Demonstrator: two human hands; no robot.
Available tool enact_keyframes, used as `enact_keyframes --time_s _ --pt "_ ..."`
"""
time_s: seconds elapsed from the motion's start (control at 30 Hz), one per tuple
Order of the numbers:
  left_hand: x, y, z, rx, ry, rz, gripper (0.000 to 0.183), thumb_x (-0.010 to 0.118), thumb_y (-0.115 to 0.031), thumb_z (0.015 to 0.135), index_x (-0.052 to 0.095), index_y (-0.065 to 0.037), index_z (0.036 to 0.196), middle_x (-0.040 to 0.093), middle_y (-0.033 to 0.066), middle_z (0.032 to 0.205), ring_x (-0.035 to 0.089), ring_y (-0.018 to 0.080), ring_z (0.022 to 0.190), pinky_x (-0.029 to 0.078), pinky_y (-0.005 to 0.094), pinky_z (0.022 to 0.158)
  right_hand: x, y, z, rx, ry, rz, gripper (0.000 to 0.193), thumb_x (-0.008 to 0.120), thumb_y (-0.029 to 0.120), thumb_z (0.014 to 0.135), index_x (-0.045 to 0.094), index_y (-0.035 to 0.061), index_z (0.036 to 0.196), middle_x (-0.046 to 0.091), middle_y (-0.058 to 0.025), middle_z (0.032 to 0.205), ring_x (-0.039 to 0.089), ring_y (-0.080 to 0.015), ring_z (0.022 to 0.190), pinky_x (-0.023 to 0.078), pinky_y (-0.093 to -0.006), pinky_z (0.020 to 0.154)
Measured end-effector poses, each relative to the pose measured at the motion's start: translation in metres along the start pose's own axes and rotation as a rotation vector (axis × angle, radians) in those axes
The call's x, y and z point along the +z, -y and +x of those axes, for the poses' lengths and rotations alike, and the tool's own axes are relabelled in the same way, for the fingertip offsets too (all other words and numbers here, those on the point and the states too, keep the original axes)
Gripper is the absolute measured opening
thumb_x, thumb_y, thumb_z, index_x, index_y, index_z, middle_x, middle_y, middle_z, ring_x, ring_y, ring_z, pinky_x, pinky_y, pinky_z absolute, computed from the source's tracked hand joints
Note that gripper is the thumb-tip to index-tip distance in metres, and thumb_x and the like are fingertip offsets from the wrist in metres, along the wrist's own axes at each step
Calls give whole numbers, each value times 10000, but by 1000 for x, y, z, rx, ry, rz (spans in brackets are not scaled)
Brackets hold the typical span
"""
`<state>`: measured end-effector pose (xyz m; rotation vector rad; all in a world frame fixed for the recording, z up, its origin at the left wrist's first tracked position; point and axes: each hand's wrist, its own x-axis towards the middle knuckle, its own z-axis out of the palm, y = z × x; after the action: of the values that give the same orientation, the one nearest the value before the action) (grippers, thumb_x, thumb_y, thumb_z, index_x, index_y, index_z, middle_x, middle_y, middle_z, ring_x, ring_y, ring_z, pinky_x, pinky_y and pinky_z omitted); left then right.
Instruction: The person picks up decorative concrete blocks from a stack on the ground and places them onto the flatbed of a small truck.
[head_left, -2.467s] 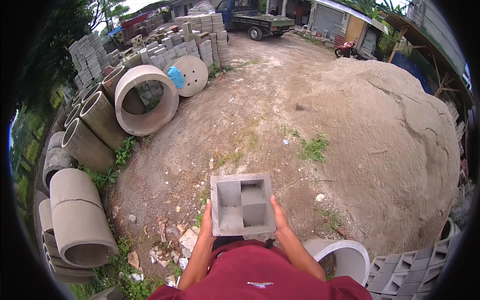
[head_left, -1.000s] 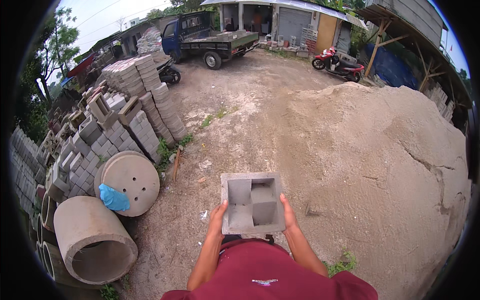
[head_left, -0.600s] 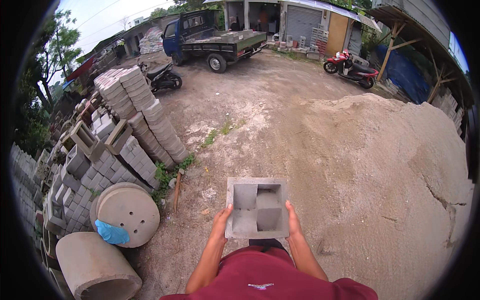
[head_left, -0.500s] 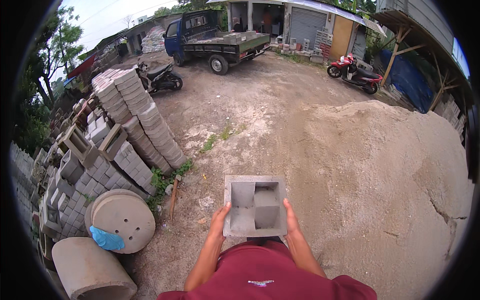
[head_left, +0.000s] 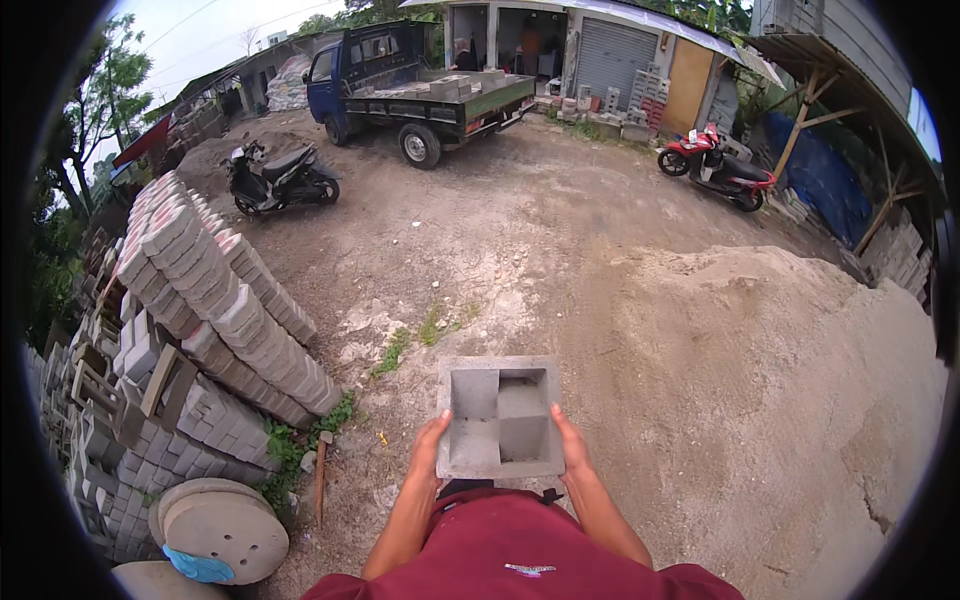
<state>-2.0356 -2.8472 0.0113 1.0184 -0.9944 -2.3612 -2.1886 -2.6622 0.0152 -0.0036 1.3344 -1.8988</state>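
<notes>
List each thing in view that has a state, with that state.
Grey square concrete block: held, open compartments facing the camera
Left hand: gripping the block's left side
Right hand: gripping the block's right side
Blue pickup truck: standing, bed loaded with grey concrete blocks
Black scooter: upright
Red scooter: upright
Grey roller shutter: down
Light-blue sheet: crumpled over a round grey concrete disc
Brown sand mound: cracked

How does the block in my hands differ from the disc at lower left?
The block is square in outline; the disc is round. The block has large, angular hollows, while the disc has a few small, round holes. The block is held between the left hand and right hand; no hand touches the disc, which has blue plastic over its lower edge. Both are greyish and look like concrete.
</notes>
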Motion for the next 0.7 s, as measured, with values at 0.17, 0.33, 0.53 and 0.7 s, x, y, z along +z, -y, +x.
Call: enact_keyframes --time_s 0.17,0.33,0.53,0.7 --pt "50 -56 181 -39 138 101 626 692 -440 847 541 57 1195 621 189 1108 648 270 968 542 400 831 5 48 164 -23 -18 82 616 570 439 943 503 -54 1307 590 -195 1260 596 -287 1132 471 -413 974" --pt "125 -113 313 -76 172 190 674 692 -471 837 531 58 1222 618 184 1122 627 256 1018 519 387 869 17 116 284 -63 -117 129 600 584 416 937 506 -53 1303 592 -192 1259 597 -290 1129 468 -413 977" --pt "192 -134 478 -114 187 195 702 690 -484 834 520 55 1250 593 186 1181 591 258 1097 475 372 937 0 184 449 -57 -94 176 584 590 407 928 510 -30 1306 589 -178 1262 582 -289 1150 456 -414 989" --pt "250 -140 642 2 58 213 638 682 -474 845 545 33 1207 603 179 1158 599 245 1072 490 382 912 -15 255 617 -58 -34 168 572 596 398 919 523 -28 1293 602 -173 1239 602 -281 1111 471 -404 965"
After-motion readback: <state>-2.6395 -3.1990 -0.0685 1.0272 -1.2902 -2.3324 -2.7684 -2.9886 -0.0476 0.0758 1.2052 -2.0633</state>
